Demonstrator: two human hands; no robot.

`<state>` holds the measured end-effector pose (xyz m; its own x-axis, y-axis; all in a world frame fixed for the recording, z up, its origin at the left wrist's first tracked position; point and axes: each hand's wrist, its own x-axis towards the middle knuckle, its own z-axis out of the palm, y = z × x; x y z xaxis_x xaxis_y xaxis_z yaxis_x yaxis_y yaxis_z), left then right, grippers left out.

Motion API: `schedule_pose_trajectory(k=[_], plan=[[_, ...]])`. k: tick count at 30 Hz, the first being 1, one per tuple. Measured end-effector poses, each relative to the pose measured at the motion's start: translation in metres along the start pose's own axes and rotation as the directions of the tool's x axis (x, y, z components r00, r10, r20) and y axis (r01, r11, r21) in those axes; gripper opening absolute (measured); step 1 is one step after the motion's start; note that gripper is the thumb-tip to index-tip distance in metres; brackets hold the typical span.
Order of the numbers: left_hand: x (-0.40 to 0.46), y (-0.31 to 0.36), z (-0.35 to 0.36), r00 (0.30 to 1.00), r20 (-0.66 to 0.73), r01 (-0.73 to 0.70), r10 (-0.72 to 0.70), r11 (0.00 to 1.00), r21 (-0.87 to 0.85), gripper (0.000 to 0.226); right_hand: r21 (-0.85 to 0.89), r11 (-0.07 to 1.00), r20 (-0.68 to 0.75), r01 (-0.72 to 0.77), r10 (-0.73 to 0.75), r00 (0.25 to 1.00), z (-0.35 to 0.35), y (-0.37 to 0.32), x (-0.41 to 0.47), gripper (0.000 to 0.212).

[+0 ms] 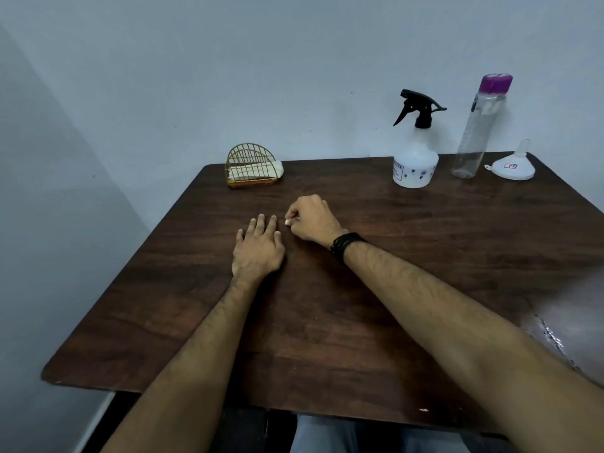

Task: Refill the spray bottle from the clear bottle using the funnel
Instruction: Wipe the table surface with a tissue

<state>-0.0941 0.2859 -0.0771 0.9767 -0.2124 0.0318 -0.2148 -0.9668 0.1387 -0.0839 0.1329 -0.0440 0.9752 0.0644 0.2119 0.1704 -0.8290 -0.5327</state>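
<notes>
Both hands rest mid-table [327, 322]. The left hand [258, 248] lies flat, fingers spread, holding nothing. Just beside it the right hand [312, 220] is curled in a loose fist, pinching something small and white; I cannot tell what. Well beyond the right hand, by the wall, stand the sprayer [415, 158], the bottle [478, 129] and an upturned funnel [513, 165].

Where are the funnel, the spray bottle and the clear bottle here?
funnel [514, 168]: head view, on its white cone.
spray bottle [414, 168]: head view, on its white body.
clear bottle [474, 135]: head view, on its see-through wall.
</notes>
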Motion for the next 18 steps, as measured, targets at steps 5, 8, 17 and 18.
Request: schedule_pose_trajectory(k=[5,8,17,18], plan=[[-0.001,-0.001,-0.005,1.0,0.009,-0.009,0.01,1.0,-0.018,0.056,-0.012,0.993,-0.049,-0.116,0.115,0.992,-0.016,0.021,0.025,0.014],[-0.001,-0.004,-0.006,1.0,0.01,-0.014,0.014,1.0,-0.027,0.055,-0.027,0.981,-0.089,-0.191,0.188,0.978,-0.031,0.043,0.028,0.014],[-0.001,-0.002,-0.006,0.999,0.032,0.007,-0.006,1.0,-0.018,0.059,-0.088,0.974,-0.153,-0.211,0.196,0.969,-0.06,0.088,-0.009,0.017],[-0.001,-0.001,-0.006,0.999,0.042,0.012,-0.012,1.0,-0.012,0.06,-0.103,0.976,-0.151,-0.193,0.177,0.973,-0.058,0.086,-0.015,0.017]])
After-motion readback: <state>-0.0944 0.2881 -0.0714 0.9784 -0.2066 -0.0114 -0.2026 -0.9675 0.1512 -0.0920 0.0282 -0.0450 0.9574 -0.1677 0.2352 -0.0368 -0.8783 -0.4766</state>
